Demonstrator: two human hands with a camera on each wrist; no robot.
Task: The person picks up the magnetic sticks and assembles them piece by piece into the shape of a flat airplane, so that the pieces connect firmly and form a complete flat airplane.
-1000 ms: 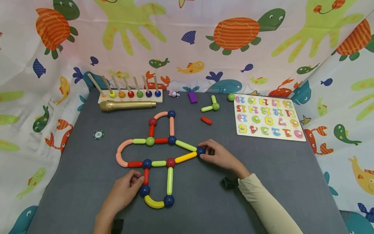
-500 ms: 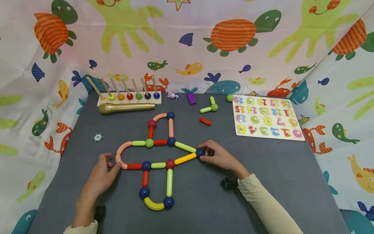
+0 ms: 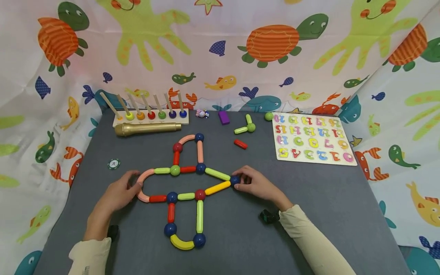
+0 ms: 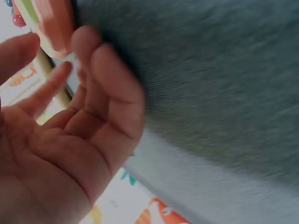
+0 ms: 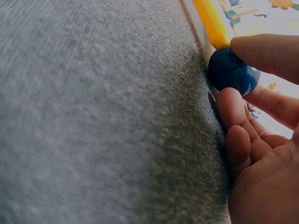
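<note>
A flat figure of magnetic rods and balls lies on the grey table, with a closed outline and two side loops. My right hand (image 3: 256, 185) pinches the dark blue ball (image 3: 235, 180) at its right tip, where a light green rod (image 3: 217, 174) and a yellow rod (image 3: 217, 188) meet. The right wrist view shows thumb and fingers about that ball (image 5: 233, 72). At the left end my left hand (image 3: 120, 193) is beside the pink curved rods (image 3: 146, 174), thumb against them. In the left wrist view its fingers are spread loosely, near the pink rod (image 4: 53, 28).
Along the back are a peg stacker (image 3: 151, 116), a gold microphone (image 3: 148, 128), a small toy (image 3: 202, 113), a purple block (image 3: 224, 117), green rods on a ball (image 3: 251, 127) and a number board (image 3: 314, 139). A red rod (image 3: 240, 144) and a chip (image 3: 114, 164) lie nearer.
My left hand has left the short red rod of the lower loop and moved left and up to the pink curved rods. My right hand stays on the blue ball.
</note>
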